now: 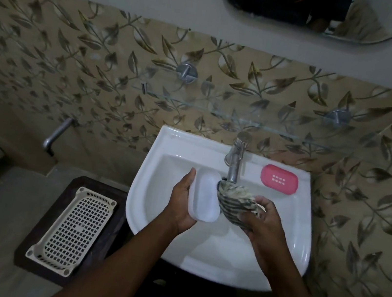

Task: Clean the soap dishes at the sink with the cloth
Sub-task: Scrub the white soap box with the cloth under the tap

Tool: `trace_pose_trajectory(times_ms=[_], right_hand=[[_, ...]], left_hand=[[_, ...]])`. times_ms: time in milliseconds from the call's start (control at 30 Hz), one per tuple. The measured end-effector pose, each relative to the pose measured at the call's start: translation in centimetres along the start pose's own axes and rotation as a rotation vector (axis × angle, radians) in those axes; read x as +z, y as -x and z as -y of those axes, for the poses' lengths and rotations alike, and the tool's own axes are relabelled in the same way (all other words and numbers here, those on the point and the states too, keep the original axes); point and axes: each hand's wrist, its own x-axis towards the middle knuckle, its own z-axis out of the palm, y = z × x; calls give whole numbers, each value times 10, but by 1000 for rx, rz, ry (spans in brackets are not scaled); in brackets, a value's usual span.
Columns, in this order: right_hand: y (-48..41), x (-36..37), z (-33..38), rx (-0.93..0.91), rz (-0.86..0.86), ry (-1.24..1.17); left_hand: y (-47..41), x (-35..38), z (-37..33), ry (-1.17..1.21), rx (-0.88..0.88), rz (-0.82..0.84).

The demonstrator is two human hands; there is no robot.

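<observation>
White oblong plastic soap dish [205, 198]: held above the basin of the white ceramic wall sink [152, 192], toward its left half, long axis running front to back, tilted up on edge with its smooth face toward the camera. Left hand [182, 204] grips it from the left, palm under the near end, fingertips curled over the far upper edge.

Striped grey-and-cream cloth [235, 202]: bunched, pressed against the right long edge of the white dish, directly below the spout. Right hand [261, 221] is closed around the cloth, fingers wrapped over its near side. Both forearms enter from the bottom of the frame.

Pink oblong plastic soap dish [279, 179]: lies flat on the sink's back ledge near the right rear corner, 1 small grid of slots in its centre, well apart from both hands.

Chrome pillar tap [236, 159]: stands at the middle of the back ledge, between the 2 dishes. No water stream can be made out.

Surroundings: glass shelf [221, 112] on 2 chrome brackets above the sink, against leaf-patterned tiles [75, 60]. Cream perforated plastic tray [74, 228] sits on a dark wooden stool left of the sink. Mirror edge [362, 33] at top.
</observation>
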Motion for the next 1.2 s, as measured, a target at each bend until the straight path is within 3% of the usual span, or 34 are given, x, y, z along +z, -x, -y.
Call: trace_pose_trajectory(times_ms=[167,300,400,500,633,733,867,1100,1200], right_hand=[[-3,16,11,49,-18,644],[-2,38,4,-50,-97,875],[-3,44,0,-106,-70,859],[-3,40,-6,-112,-30,693],[-2,35,-25,-218,-85,657],[-3,37,-31,-243,-146,709],[-6,42,-32,-246,-245,776],[-9,24,-10,-168,-411,516],[-5,31,9,-302,-373,605]], left_hand=[[0,12,12,-260,137,-70],[1,16,20,-463,328,-57],[3,11,19,-354,271,-69],[12,13,7,-213,133,-44],[13,10,2,-123,74,-1],[11,8,3,-92,108,-70],[17,12,4,-146,141,-40],[17,13,-5,-72,67,-66],[20,17,-3,-146,133,-49]])
